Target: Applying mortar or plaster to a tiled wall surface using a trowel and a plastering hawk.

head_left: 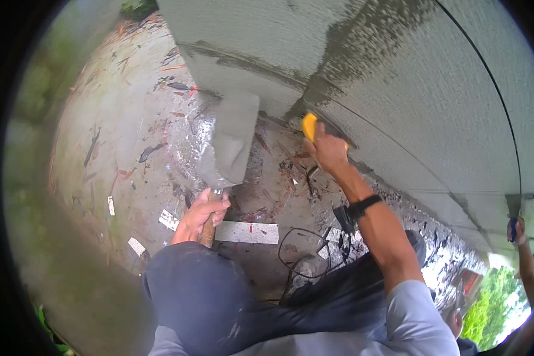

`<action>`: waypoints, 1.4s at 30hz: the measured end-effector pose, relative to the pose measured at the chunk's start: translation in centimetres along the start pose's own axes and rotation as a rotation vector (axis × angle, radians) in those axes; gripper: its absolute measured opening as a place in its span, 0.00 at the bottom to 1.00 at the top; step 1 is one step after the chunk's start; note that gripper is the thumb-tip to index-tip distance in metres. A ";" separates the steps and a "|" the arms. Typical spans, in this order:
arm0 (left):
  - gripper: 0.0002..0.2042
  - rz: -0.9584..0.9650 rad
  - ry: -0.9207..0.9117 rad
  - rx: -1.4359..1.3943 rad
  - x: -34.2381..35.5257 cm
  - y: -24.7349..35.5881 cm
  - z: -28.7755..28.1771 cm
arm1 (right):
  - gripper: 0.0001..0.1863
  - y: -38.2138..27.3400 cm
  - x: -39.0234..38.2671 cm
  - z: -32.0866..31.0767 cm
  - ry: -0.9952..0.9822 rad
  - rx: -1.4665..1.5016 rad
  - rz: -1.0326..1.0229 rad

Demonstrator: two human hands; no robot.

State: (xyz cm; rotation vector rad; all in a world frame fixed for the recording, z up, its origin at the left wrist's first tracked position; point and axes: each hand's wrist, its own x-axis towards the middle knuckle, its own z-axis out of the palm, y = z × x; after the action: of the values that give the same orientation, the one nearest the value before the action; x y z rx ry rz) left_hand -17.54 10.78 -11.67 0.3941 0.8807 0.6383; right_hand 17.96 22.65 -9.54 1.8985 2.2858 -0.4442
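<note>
My left hand is closed round the wooden handle of a flat rectangular hawk. Grey wet mortar lies on its face. To the right, my right hand grips the yellow handle of a plastering trowel at the foot of the grey wall. The trowel's blade is mostly hidden behind the hand and blurred. Just above it, a darker damp patch runs up the wall, with a dark band branching left along the lower part.
White strips, dry leaves and scraps lie over the stained concrete floor. A dark cable loops near my knees. At far right another person's hand holds a scraper against the wall. A black line runs across the wall.
</note>
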 end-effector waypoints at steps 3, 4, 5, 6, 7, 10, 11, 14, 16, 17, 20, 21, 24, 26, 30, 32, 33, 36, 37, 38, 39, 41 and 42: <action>0.11 -0.021 -0.018 0.070 1.6 -0.2 2.0 | 0.32 1.4 -3.0 -0.7 0.102 0.067 0.123; 0.11 -0.025 0.000 0.067 1.6 -0.4 1.7 | 0.29 0.9 -4.1 -3.3 -0.009 0.296 -0.001; 0.12 -0.034 -0.012 0.070 1.2 0.0 1.6 | 0.27 -0.3 -5.1 -6.2 -0.114 0.527 -0.124; 0.12 -0.042 -0.042 0.068 1.6 -0.2 1.5 | 0.27 -1.2 -5.7 -8.3 -0.115 0.527 -0.122; 0.12 -0.041 -0.084 0.082 1.5 -0.4 0.9 | 0.25 -2.4 -5.9 -10.0 -0.301 0.764 -0.154; 0.13 -0.039 -0.117 0.129 2.3 -0.7 1.3 | 0.21 -4.4 -6.1 -12.1 -0.506 1.017 -0.154; 0.13 -0.042 -0.128 0.130 2.5 -0.9 1.6 | 0.21 -4.7 -5.6 -12.0 -0.575 0.967 -0.142; 0.14 0.005 -0.081 0.222 2.5 0.2 3.4 | 0.20 -4.0 -5.3 -11.9 -0.630 0.873 -0.127; 0.15 0.036 -0.010 0.258 2.0 0.4 2.9 | 0.20 -3.5 -5.3 -10.9 -0.503 0.697 -0.255; 0.15 0.036 -0.011 0.258 1.8 0.6 2.9 | 0.20 -3.2 -5.5 -9.4 -0.503 0.697 -0.254; 0.14 0.033 0.031 0.193 1.7 0.4 3.0 | 0.22 -2.5 -6.2 -6.8 0.075 0.177 -0.343; 0.15 0.038 0.050 0.153 1.1 0.5 2.3 | 0.23 -3.8 -5.6 -6.4 0.104 0.093 -0.221; 0.16 0.056 0.033 0.091 1.8 0.1 2.0 | 0.23 -3.3 -2.0 -5.1 0.227 -0.070 -0.054; 0.17 0.061 0.023 0.080 1.6 0.1 1.9 | 0.23 -2.1 -1.1 -3.6 0.318 -0.124 -0.022; 0.17 0.068 0.056 0.066 0.1 0.2 0.5 | 0.25 -1.3 -3.0 0.0 0.330 0.009 0.103; 0.17 0.070 0.059 0.078 -0.5 0.3 0.1 | 0.26 -2.1 -3.8 0.9 0.216 -0.006 0.193; 0.17 0.069 0.078 0.069 -0.2 -0.1 0.1 | 0.27 -2.5 -3.8 1.3 0.183 -0.019 0.157; 0.17 0.045 0.086 0.058 0.3 -0.5 0.2 | 0.25 -3.4 -1.1 3.0 0.145 -0.016 0.041; 0.17 0.029 0.071 0.054 0.6 -0.4 0.5 | 0.25 -2.9 0.2 3.9 0.197 -0.005 -0.004; 0.17 0.027 0.063 0.058 0.8 -0.3 0.7 | 0.25 -1.8 1.3 4.5 0.201 -0.006 0.004; 0.17 0.025 0.061 0.062 0.7 -0.4 0.4 | 0.25 -0.8 2.4 5.6 0.189 -0.043 0.007; 0.17 0.026 0.026 0.060 1.9 -0.6 0.7 | 0.25 2.4 2.7 7.4 0.178 -0.068 0.040; 0.16 0.033 0.055 0.078 0.8 -0.2 0.2 | 0.25 1.3 2.2 8.0 0.176 -0.044 0.027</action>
State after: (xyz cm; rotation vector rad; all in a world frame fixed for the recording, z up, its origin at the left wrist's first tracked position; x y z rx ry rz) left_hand -16.94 11.13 -12.12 0.4636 0.9549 0.6487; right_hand 18.15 22.41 -17.91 2.0174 2.3512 -0.2299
